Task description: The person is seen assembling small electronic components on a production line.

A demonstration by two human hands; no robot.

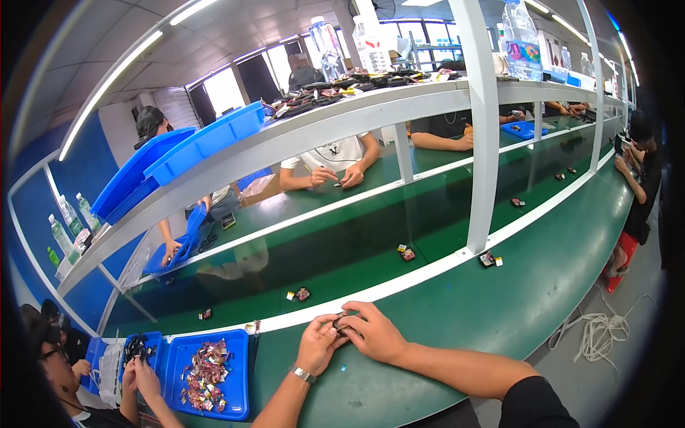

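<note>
My left hand, with a metal-band watch at its wrist, and my right hand meet over the green tabletop. Between their fingertips is a small dark part, mostly covered by the fingers, so its exact kind cannot be made out. Both hands are closed around it. A tiny blue piece lies on the table below the hands. Left of my left forearm stands a blue tray holding many small red-and-white wired parts.
Beyond a white rail, small assemblies lie spaced along a green conveyor. Another assembly sits by a white post. Overhead, a shelf bears blue trays, bottles and black parts. A co-worker's hands work at left; others sit opposite.
</note>
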